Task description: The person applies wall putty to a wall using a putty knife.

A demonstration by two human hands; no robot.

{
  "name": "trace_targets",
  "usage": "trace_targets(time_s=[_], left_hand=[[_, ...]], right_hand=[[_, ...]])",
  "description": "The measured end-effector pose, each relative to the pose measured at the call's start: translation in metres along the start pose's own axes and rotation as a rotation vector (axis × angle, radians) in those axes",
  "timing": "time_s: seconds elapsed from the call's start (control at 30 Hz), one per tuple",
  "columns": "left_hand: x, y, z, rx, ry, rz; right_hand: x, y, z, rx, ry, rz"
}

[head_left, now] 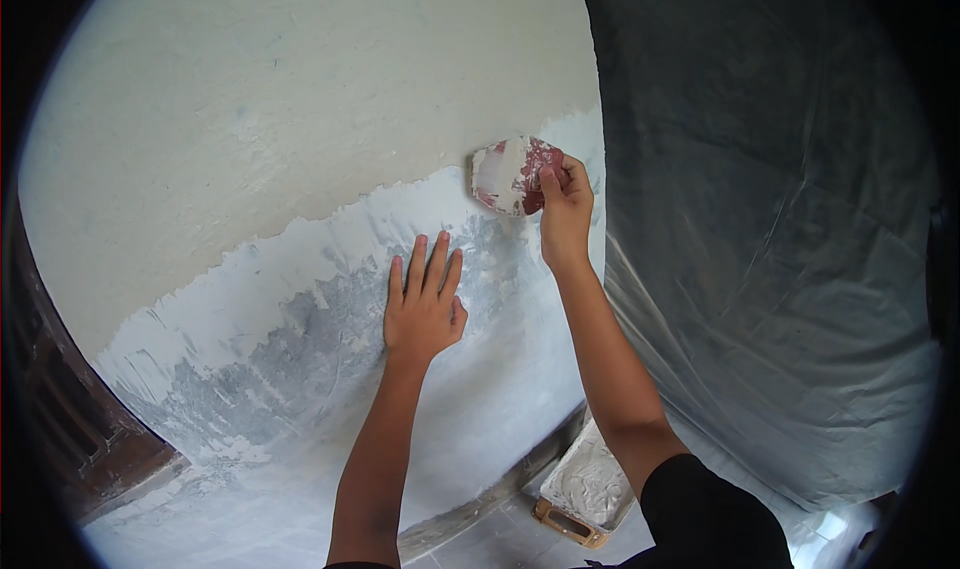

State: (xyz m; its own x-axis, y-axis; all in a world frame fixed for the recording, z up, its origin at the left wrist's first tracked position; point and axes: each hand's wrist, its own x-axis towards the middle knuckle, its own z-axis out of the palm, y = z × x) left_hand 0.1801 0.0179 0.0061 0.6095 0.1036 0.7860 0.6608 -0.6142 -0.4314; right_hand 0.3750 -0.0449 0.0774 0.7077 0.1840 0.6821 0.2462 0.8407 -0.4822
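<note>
My right hand (pixel 565 209) grips a flat red scraper (pixel 500 174) smeared with white paste, thumb across its right side, and holds it at the wall (pixel 250 89). Lower and to the left, my left hand (pixel 424 309) rests on the wall with fingers spread. Around it runs a rough band of bright white coating over mottled grey (pixel 290 339), with a smoother cream surface above. Whether the scraper's edge touches the wall is hard to tell.
A dark sheet under wrinkled plastic (pixel 780 229) hangs to the right of the wall. Below, a tray of white paste (pixel 585 484) with a tan handle sits on a tiled floor (pixel 520 534). A dark wooden frame (pixel 70 409) stands at the left edge.
</note>
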Motion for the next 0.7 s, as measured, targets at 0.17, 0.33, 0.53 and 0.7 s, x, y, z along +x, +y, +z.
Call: trace_targets(time_s=[0.17,0.33,0.53,0.7], left_hand=[[0.000,0.001,0.001,-0.001,-0.012,0.000],[0.000,0.000,0.001,0.002,0.000,0.004],[0.000,-0.001,0.002,0.004,-0.007,0.003],[0.000,-0.001,0.002,0.016,-0.010,0.003]], right_hand=[[0.018,0.013,0.019,0.073,-0.135,0.165],[0.038,0.026,0.013,-0.050,-0.066,0.177],[0.068,0.025,-0.033,-0.073,0.103,0.213],[0.070,0.028,-0.030,-0.001,0.079,0.132]])
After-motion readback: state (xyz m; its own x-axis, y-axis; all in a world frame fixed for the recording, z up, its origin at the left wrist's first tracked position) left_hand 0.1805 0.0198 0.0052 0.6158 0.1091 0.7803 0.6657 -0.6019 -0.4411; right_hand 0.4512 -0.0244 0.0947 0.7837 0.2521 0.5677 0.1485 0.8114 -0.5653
